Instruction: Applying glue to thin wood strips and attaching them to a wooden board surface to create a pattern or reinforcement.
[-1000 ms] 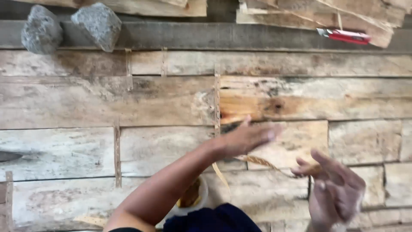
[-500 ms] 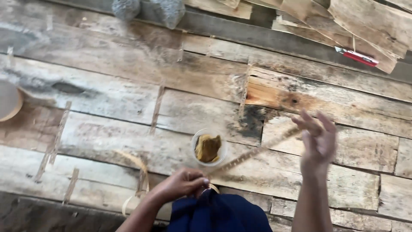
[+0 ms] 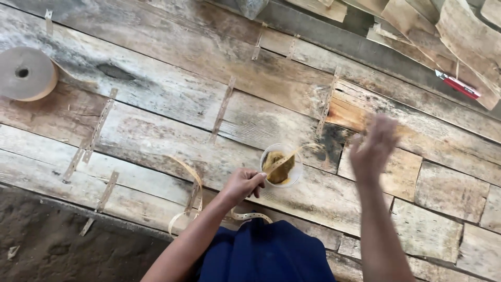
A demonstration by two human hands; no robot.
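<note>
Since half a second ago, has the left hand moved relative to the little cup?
Yes. The left hand has shifted up and right against the small clear cup: it was below the cup near the blue cloth, and now sits beside its left rim.

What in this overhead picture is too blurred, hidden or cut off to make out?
- Right hand: motion-blurred in the head view, its grip unreadable.
- Strip beyond the left hand: blurs out past the cup.
- Grey stone: cut by the top edge.
- Paper roll: cut by the left edge.
</note>
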